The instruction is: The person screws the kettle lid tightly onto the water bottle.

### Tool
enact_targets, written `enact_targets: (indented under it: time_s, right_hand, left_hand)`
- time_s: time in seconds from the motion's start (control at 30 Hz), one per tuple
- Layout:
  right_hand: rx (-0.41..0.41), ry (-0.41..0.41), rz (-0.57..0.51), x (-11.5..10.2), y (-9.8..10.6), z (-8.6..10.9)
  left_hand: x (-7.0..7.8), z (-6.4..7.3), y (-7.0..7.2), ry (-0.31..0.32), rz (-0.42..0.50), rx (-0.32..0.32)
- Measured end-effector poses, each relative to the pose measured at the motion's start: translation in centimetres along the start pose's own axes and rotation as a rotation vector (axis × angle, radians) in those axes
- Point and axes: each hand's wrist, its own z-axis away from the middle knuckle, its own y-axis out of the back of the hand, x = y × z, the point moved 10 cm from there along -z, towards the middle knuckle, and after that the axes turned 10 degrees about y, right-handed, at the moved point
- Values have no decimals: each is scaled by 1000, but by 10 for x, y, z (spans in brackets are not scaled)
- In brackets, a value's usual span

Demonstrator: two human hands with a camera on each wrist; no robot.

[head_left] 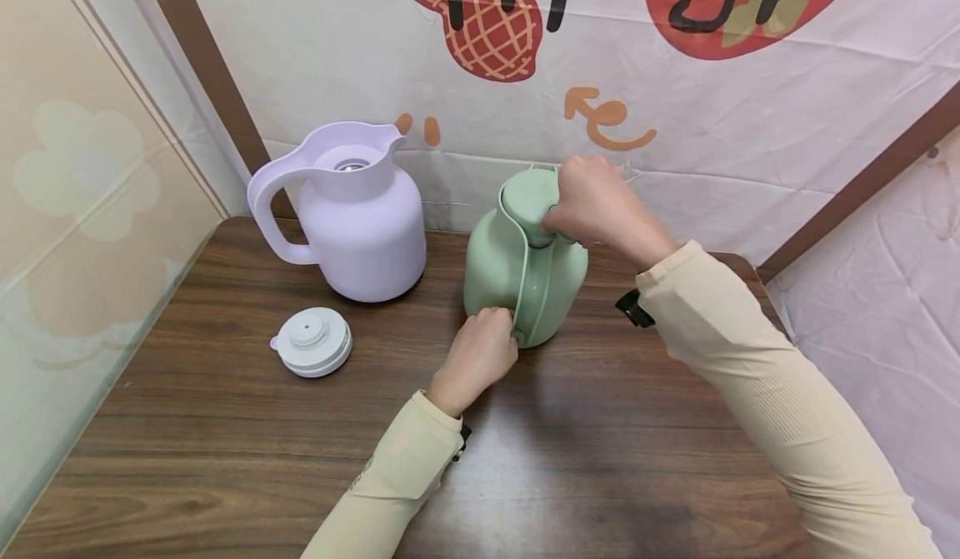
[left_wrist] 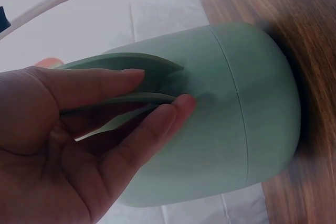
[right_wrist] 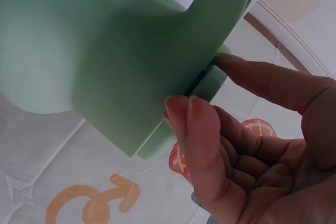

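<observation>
A green thermos jug [head_left: 491,267] stands upright on the table, its handle turned toward me. My left hand [head_left: 477,355] grips the lower part of that handle; in the left wrist view the thumb lies on one side of the handle [left_wrist: 126,59] and the fingers on the other. At the jug's mouth my right hand [head_left: 600,211] pinches the edge of the green lid [head_left: 531,197]. The right wrist view shows the thumb and index finger at the lid's rim [right_wrist: 210,83], the other fingers curled. How firmly the lid sits is hidden.
To the left is a lavender thermos jug [head_left: 363,234] with an uncovered mouth. A white lid [head_left: 311,338] with a small lavender tab lies in front of it on the wooden table [head_left: 225,459]. A printed cloth wall [head_left: 315,51] rises close behind both jugs.
</observation>
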Motion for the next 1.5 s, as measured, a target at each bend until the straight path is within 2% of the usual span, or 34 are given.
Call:
enact_targets:
  time_s: [0.57,1.0,1.27,1.5]
  right_hand:
    - [-38,-22,34,-7,-4,-1]
    - [-15,-32,49,-8,-4,-2]
    - [-5,-6,76,-11,-4,-4]
    - [-9,-6,57,-13,-5,-4]
  left_hand:
    - [-1,-2,-2,21,-5,-19]
    - [-1,-2,-2,27,-3,-24]
    - [-2,-2,-2,28,2,-23]
    - [-2,-1,0,23,2,-11]
